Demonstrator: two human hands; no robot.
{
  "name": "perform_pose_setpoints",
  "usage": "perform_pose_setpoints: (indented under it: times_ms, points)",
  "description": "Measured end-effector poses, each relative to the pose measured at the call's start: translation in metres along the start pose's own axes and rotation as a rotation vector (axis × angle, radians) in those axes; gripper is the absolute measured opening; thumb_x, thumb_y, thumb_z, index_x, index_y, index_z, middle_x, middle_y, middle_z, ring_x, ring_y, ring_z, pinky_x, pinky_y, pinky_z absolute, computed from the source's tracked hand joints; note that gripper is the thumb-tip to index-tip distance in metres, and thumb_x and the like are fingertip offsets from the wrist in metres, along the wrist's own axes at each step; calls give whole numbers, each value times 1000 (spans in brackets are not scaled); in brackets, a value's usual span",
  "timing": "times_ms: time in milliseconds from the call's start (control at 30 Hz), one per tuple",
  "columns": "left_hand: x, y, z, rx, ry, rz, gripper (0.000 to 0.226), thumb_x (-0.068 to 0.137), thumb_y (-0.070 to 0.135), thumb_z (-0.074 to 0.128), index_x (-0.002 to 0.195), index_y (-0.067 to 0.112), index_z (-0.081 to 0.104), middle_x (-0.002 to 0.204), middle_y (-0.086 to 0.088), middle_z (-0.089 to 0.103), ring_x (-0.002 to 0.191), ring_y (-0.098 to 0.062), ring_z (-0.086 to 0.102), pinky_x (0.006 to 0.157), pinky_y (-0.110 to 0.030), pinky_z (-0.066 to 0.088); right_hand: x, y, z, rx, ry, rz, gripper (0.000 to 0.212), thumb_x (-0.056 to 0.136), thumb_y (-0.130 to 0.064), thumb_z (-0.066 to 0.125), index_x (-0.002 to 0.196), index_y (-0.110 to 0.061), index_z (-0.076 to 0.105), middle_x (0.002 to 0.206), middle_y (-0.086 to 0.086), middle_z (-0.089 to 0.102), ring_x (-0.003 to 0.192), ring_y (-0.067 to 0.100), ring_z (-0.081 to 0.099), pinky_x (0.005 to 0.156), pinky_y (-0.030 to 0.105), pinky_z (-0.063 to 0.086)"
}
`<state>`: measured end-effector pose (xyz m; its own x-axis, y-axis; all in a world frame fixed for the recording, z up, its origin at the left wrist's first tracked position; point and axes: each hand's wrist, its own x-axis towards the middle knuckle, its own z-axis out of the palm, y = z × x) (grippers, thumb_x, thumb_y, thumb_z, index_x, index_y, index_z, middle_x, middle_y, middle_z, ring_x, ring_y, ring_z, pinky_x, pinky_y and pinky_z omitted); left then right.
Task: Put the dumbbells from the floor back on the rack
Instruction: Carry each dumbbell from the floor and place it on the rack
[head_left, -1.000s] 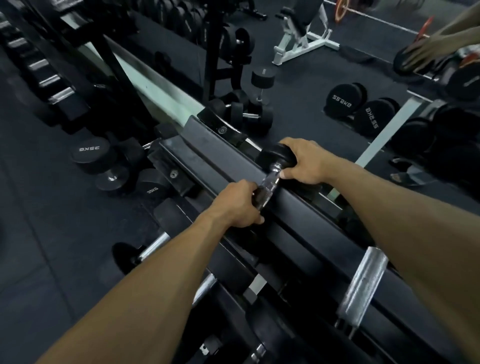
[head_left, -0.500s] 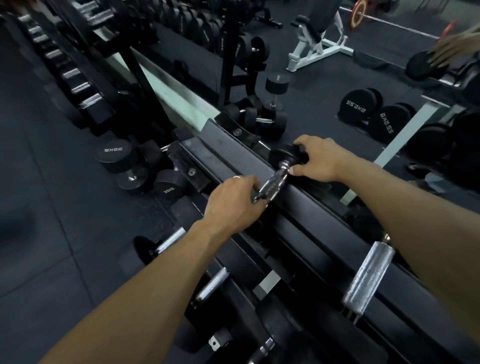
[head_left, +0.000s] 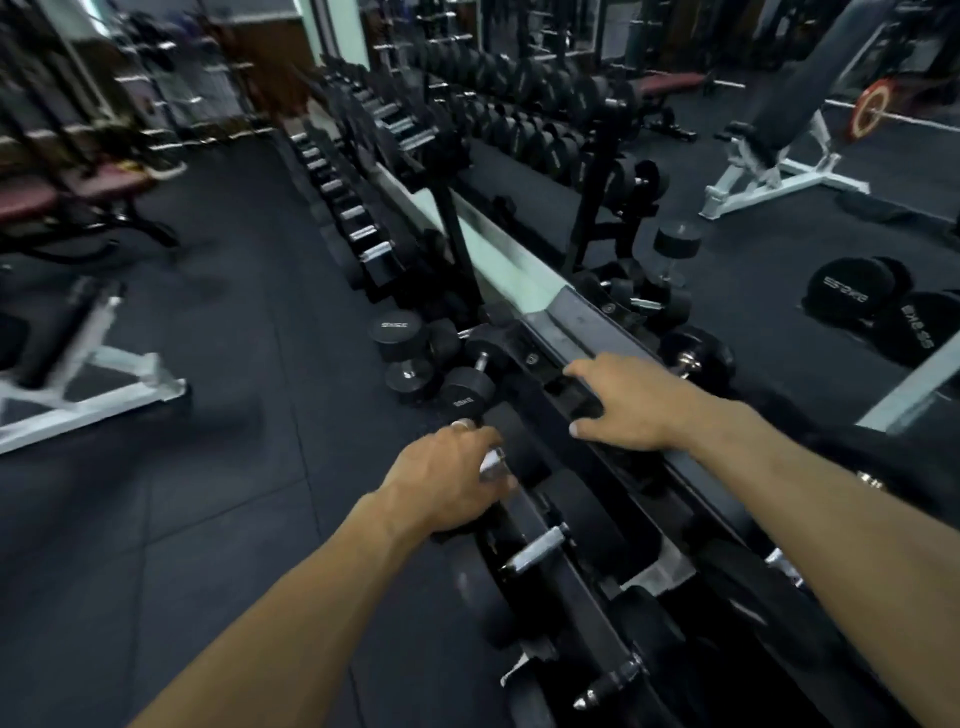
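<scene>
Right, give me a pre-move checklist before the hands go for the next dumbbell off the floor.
1. Left hand free: not ok, its fingers curl at a chrome handle on the rack.
2. Right hand free: ok, it rests open on the top rail.
3. Dumbbells left on the floor: ok, a cluster sits at the rack's end.
4. Floor path to them: ok, bare mat.
5. Open rack slot for the next one: cannot tell, the view is blurred.

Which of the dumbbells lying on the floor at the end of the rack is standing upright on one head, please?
The one farthest left, the upright dumbbell, with its flat labelled head facing up; the neighbouring floor dumbbells lie on their sides.
</scene>
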<state>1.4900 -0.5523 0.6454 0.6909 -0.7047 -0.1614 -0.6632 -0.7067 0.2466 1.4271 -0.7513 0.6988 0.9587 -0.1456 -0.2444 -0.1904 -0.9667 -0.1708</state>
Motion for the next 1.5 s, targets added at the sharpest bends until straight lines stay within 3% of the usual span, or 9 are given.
perform_pose_setpoints:
  times_ms: [200, 300, 400, 700, 967, 1100, 1233, 1500]
  points:
    - [-135, -42, -3, 0, 30, -84, 47, 89, 50, 54, 126, 22, 52, 124, -3, 55, 110, -26, 59, 91, -42, 49, -66, -107, 13, -53, -16, -100, 75, 86, -41, 69, 148, -18, 34, 139, 11, 50, 126, 29, 50, 99, 38, 44]
    - [-208, -61, 2, 4, 59, -125, 48, 89, 52, 53, 126, 21, 51, 123, -4, 56, 108, -28, 60, 89, -40, 49, -100, -162, 27, -66, -15, -164, 70, 85, -40, 70, 145, -20, 39, 132, 7, 55, 118, 26, 55, 91, 35, 46]
    - [-275, -80, 12, -18, 57, -215, 51, 90, 53, 52, 130, 21, 50, 124, -5, 54, 110, -30, 59, 89, -40, 49, -127, -213, 44, -128, -34, -238, 73, 86, -42, 67, 148, -21, 34, 132, 7, 52, 122, 27, 51, 94, 37, 44]
    - [-439, -108, 95, -165, 70, -533, 55, 91, 55, 50, 135, 24, 42, 125, -2, 53, 108, -27, 59, 85, -39, 49, -173, -342, 131, -207, -168, -515, 74, 88, -44, 64, 150, -24, 28, 131, 3, 49, 125, 26, 48, 98, 40, 44]
    - [-580, -95, 238, -373, -41, -860, 52, 89, 54, 52, 130, 22, 44, 125, -5, 55, 111, -29, 57, 87, -38, 46, -229, -424, 289, -244, -399, -768, 73, 90, -43, 64, 150, -24, 28, 137, 4, 47, 126, 28, 48, 96, 43, 46]
    - [-645, -82, 314, -493, -127, -992, 55, 90, 54, 51, 135, 23, 43, 129, -3, 53, 115, -27, 57, 95, -41, 46, -264, -448, 381, -269, -542, -837, 73, 89, -43, 64, 150, -24, 28, 137, 5, 47, 126, 28, 48, 98, 42, 45]
    - [-690, -78, 389, -579, -159, -1078, 52, 92, 52, 49, 133, 21, 44, 127, -4, 53, 113, -28, 58, 93, -42, 48, -291, -457, 473, -309, -661, -864, 73, 89, -43, 64, 150, -23, 29, 133, 5, 49, 125, 28, 48, 98, 40, 44]
    - [-739, -97, 620, -792, -162, -1184, 48, 91, 48, 51, 132, 23, 46, 121, -2, 55, 109, -24, 57, 89, -35, 47, -326, -467, 721, -425, -855, -833, 72, 89, -40, 65, 149, -23, 29, 135, 6, 49, 125, 28, 49, 96, 40, 45]
